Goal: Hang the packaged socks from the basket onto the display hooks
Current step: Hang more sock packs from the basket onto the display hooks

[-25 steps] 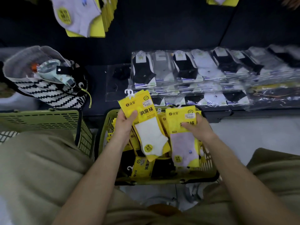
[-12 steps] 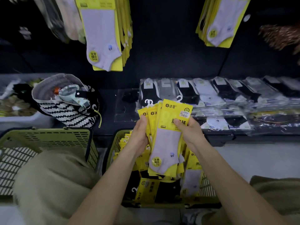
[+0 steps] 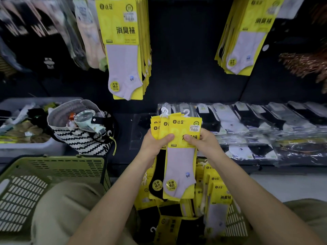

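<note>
Basket (image 3: 237, 225), lower centre, holds the remaining packs. Hung packs (image 3: 123, 50) fill the display above. The sock bundle (image 3: 180, 167), a second ago split between basket and grip, is now gathered and raised above the basket, apparently ready for hanging. Left grip (image 3: 154, 144) and right grip (image 3: 203, 142) pinch its card tops from either side. The hanger hooks (image 3: 186, 113) project free above.

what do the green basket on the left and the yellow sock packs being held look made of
Green basket: moulded plastic, matte, judging by its slotted grid walls. Yellow sock packs: printed card, perhaps under clear film; the front sock looks knitted. Their white hangers: likely thin plastic.
</note>
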The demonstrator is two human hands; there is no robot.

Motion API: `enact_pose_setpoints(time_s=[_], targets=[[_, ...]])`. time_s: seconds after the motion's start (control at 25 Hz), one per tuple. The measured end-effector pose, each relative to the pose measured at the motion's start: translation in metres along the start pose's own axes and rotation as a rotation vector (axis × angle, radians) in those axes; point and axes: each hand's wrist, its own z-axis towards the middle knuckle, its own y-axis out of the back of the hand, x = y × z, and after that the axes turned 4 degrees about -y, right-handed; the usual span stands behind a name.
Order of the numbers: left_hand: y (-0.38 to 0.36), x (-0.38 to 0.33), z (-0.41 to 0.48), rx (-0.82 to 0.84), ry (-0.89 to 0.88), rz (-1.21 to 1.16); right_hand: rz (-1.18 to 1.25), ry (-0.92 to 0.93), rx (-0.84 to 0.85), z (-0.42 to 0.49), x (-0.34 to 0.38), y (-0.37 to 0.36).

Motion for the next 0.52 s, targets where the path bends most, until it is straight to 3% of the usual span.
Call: enact_pose_setpoints(time_s=[0.08,0.24,0.4,0.52], targets=[[0.000,-0.019,0.011,-0.011,-0.046,0.012,-0.007,0.020,-0.011,0.012,0.018,0.001],[-0.005,-0.057,0.035,0.014,-0.138,0.083,0.111,0.199,-0.220,0.035,0.071,0.006],[-0.010,-0.091,0.057,0.008,-0.198,0.110,-0.023,0.364,-0.195,0.053,0.126,0.013],[-0.013,-0.118,0.071,-0.006,-0.261,0.134,-0.100,0.367,-0.183,0.070,0.163,0.016]])
